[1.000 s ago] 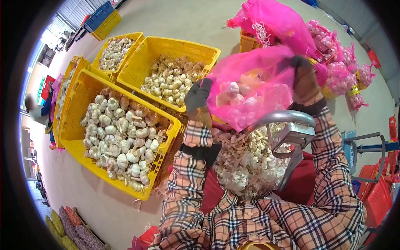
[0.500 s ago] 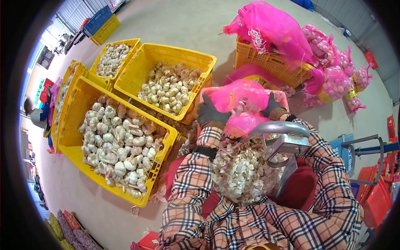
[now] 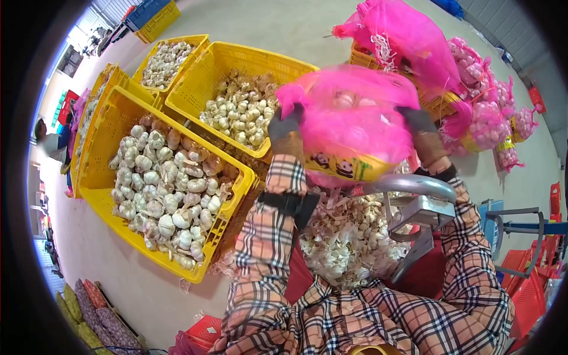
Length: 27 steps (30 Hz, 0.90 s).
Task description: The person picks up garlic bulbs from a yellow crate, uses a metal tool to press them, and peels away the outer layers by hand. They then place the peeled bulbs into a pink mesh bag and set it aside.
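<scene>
— What have the hands got hold of?

— Both are clamped on one pink mesh bag of garlic bulbs (image 3: pixel 349 121). The gloved left hand (image 3: pixel 285 133) has its fingers curled tight into the netting at the bag's left edge. The gloved right hand (image 3: pixel 421 133) grips the right edge the same way.

— Where is the bag?

— Raised in the air in front of the chest. It hangs above the heap of loose garlic and papery skins (image 3: pixel 346 242) on the lap and the curved grey metal bar (image 3: pixel 408 186), and touches neither.

— How would it handle?

— Weighty and floppy, I'd judge. The net is soft and sags around hard, round bulbs, so it shifts as it moves. Bunched mesh at the two ends gives the surest hold. The printed yellow band (image 3: pixel 349 167) along the bottom looks slicker.

— And the arms?

— Both checked sleeves reach forward and up, elbows bent, wrists apart at the bag's width.

— Around them?

— The near yellow plastic crate (image 3: pixel 100 171) of garlic sits left on the floor, and another yellow crate (image 3: pixel 260 53) lies beyond it. Filled pink net bags (image 3: pixel 485 118) are piled to the right.
</scene>
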Each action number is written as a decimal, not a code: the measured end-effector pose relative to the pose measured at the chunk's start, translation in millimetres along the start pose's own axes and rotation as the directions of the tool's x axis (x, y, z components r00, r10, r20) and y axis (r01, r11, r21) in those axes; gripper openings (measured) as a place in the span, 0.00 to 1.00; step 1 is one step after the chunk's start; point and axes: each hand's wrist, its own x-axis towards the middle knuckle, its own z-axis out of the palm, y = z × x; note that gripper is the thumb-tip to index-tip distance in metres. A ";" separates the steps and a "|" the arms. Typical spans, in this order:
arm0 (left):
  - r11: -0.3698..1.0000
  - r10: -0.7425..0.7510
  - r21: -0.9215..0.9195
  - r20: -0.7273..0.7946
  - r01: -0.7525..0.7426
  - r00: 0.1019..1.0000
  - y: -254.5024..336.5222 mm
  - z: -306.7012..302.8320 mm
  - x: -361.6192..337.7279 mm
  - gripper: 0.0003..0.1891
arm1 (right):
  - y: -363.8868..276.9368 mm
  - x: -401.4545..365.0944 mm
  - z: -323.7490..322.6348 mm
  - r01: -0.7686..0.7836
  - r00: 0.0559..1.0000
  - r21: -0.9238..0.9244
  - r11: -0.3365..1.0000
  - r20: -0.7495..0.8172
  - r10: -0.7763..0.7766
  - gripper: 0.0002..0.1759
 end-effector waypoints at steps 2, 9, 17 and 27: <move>0.997 0.038 0.068 0.023 -0.039 0.999 -28.5 -10.7 12.2 0.13 | -10.2 5.4 5.4 0.179 0.968 -0.429 0.885 0.237 -0.081 0.11; 0.998 -0.050 0.029 0.053 0.049 0.997 -45.5 -7.0 10.4 0.18 | 36.6 -30.1 27.7 -0.214 0.967 -0.031 0.976 0.132 0.217 0.12; 0.966 -0.069 0.257 0.164 0.025 0.984 -62.3 -39.9 29.4 0.24 | 4.9 -16.1 1.1 -0.544 0.772 -0.095 0.834 0.334 0.541 0.29; -0.204 0.518 0.688 0.680 -0.697 0.520 25.5 29.0 -15.1 0.43 | -7.3 -20.4 5.5 -0.426 0.856 -0.151 0.892 0.252 0.452 0.21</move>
